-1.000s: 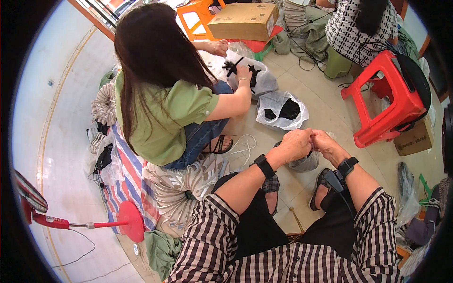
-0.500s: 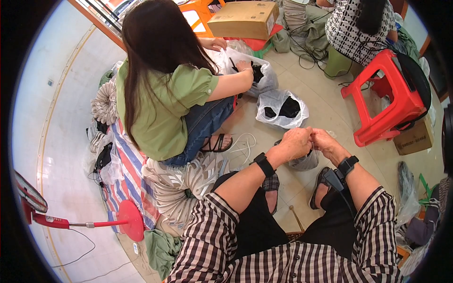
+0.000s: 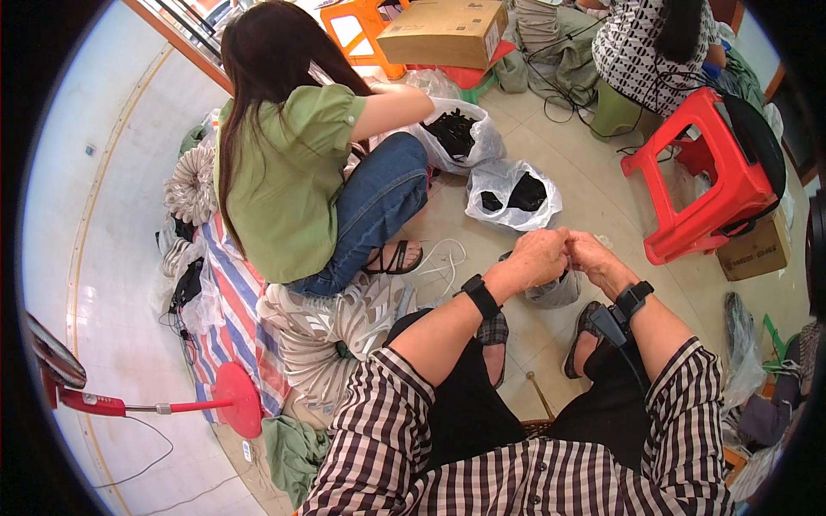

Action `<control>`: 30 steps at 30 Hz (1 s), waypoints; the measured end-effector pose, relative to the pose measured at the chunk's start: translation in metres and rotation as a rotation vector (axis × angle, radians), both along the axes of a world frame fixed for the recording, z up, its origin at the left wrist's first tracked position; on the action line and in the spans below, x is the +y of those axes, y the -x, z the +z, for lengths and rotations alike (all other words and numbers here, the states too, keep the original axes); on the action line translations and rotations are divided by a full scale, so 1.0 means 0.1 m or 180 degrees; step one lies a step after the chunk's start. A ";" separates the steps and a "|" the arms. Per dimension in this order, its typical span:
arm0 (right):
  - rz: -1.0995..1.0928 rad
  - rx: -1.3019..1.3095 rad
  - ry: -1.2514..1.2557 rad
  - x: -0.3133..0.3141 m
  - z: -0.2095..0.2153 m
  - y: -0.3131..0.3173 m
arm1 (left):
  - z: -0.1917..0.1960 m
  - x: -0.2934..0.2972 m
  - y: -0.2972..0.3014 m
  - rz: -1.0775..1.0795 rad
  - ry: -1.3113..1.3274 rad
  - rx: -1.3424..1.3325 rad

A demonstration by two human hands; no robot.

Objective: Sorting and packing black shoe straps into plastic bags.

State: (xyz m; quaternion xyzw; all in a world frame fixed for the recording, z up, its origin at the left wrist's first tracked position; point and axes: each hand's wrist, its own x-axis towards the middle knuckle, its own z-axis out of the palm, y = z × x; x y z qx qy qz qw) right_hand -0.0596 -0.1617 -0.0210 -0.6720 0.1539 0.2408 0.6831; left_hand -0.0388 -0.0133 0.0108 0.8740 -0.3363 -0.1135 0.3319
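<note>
My left hand (image 3: 537,257) and my right hand (image 3: 594,256) meet in front of me, fingertips pinched together. Whatever they hold is too small or hidden to make out. Below them, partly covered, a small clear plastic bag (image 3: 557,295) stands on the floor between my feet. Just beyond my hands sits a white plastic bag (image 3: 496,217) with black pieces (image 3: 527,194) inside. A larger white bag (image 3: 489,144), also holding black pieces, stands behind it beside a co-worker in green (image 3: 288,185).
A red stool (image 3: 688,202) stands at the right above a cardboard box (image 3: 755,249). Coiled bundles of pale strips (image 3: 323,344) lie left of my knee. Further left is a red fan (image 3: 237,400) on a striped sheet. Another seated person (image 3: 641,52) is at the far right.
The co-worker in green has sat more upright and drawn both hands back from the larger bag, exposing its black contents. My hands stay together in nearly the same place.
</note>
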 end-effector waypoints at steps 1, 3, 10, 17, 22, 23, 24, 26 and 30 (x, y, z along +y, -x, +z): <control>0.0005 0.0001 -0.0002 0.01 0.01 0.00 | 0.00 0.00 0.00 -0.0002 0.0021 0.0015; -0.0048 0.0006 0.0000 0.04 0.04 0.00 | 0.01 0.01 0.00 0.0000 0.0040 0.0030; -0.0068 0.0041 -0.0016 0.06 0.05 0.01 | -0.02 0.02 0.01 0.0011 0.0062 0.0008; 0.0012 -0.0033 -0.0002 0.03 0.03 0.01 | -0.04 0.01 0.00 0.0000 0.0089 0.0026; -0.0033 -0.0004 -0.0061 0.02 0.05 0.01 | -0.02 0.00 0.00 0.0015 0.0037 0.0045; -0.0029 0.0017 -0.0066 0.03 0.04 0.01 | -0.03 0.01 0.00 0.0018 0.0026 0.0061; -0.0025 0.0037 -0.0071 0.04 0.04 0.00 | -0.04 0.02 0.00 0.0026 0.0022 0.0062; -0.0019 0.0030 -0.0047 0.03 0.03 0.01 | -0.03 0.01 0.00 0.0039 0.0029 0.0079; -0.0021 -0.0004 -0.0080 0.03 0.03 0.01 | -0.01 0.01 0.00 0.0036 -0.0007 0.0114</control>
